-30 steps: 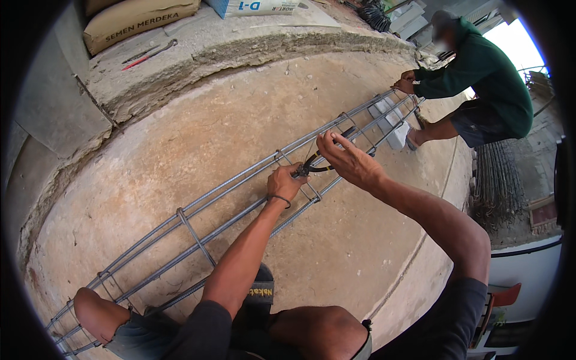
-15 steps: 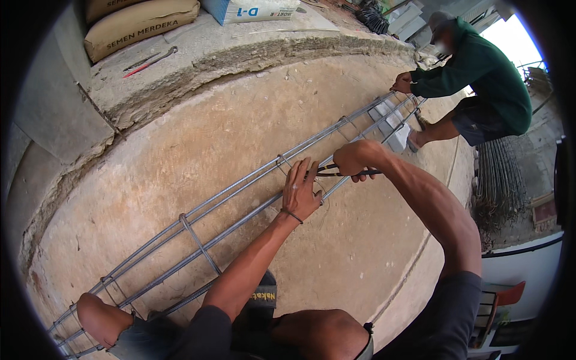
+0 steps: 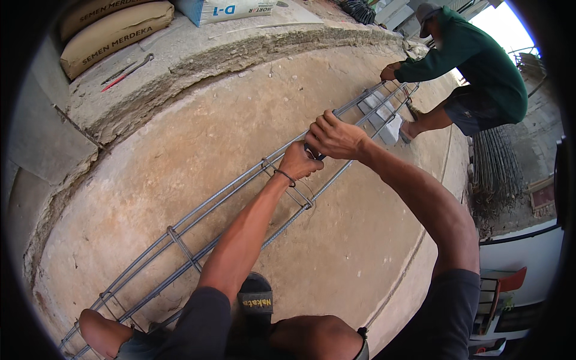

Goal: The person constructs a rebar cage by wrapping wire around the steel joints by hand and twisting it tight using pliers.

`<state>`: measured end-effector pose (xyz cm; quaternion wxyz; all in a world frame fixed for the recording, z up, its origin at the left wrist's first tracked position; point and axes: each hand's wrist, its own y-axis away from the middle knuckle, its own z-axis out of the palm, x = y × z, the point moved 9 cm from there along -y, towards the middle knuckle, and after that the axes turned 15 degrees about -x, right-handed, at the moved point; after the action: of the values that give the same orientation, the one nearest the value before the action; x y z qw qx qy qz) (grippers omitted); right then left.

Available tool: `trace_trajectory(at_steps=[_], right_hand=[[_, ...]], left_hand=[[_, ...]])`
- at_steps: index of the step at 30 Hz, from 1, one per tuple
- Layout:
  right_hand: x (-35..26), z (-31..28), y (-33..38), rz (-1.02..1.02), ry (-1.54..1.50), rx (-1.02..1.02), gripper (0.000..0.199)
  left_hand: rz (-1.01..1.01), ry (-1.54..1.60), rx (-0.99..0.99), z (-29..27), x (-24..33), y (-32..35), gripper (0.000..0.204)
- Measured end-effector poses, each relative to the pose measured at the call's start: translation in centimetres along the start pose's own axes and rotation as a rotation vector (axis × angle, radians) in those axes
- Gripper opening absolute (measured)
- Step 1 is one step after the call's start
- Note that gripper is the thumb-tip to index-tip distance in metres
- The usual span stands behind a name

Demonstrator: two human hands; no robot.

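Observation:
A long cage of steel rebar [image 3: 216, 202] with square stirrups runs diagonally across the floor beneath my arms. Over its bars my left hand [image 3: 300, 162] is closed, but what its fingers hold is hidden. My right hand [image 3: 335, 137] grips dark-handled pliers [image 3: 314, 151] just beside it; the fingers cover most of the tool, jaws included. Just below my left wrist, a stirrup [image 3: 287, 187] crosses the bars, with a thin wire loop near its lower corner.
A co-worker in a green top [image 3: 474, 66] bends over the cage's far end, beside pale blocks [image 3: 384, 119]. Brown sacks [image 3: 117, 37] and red-handled pincers [image 3: 127, 73] lie on the raised concrete ledge [image 3: 174, 78]. Bundled rods [image 3: 498, 174] stand at right. My sandalled foot [image 3: 257, 294] is near the cage.
Both hands have moved up and away along the cage, closer together. My left hand has gone from spread fingers to closed. The pliers have moved with my right hand. The view has shifted slightly.

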<state>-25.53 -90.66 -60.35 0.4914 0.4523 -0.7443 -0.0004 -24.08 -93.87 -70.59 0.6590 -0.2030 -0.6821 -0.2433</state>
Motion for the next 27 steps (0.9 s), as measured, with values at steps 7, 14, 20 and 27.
trace_trajectory(at_steps=[7,14,20,27], right_hand=[[0.1,6.4,-0.4,-0.054,-0.778,-1.363,0.027],[0.0,-3.2,-0.1,0.004,0.232,0.154,0.033],[1.5,0.6,-2.2,-0.084,-0.510,-0.665,0.026],[0.7,2.0,-1.4,0.006,-0.529,-0.678,0.018]], left_hand=[[-0.010,-0.124,-0.050,3.4,1.0,-1.7,0.033],[0.177,-0.143,-0.028,-0.8,0.2,-2.4,0.019],[0.283,-0.325,0.249,-1.6,3.2,0.9,0.031],[0.140,-0.382,0.133,0.7,2.4,-1.2,0.036]])
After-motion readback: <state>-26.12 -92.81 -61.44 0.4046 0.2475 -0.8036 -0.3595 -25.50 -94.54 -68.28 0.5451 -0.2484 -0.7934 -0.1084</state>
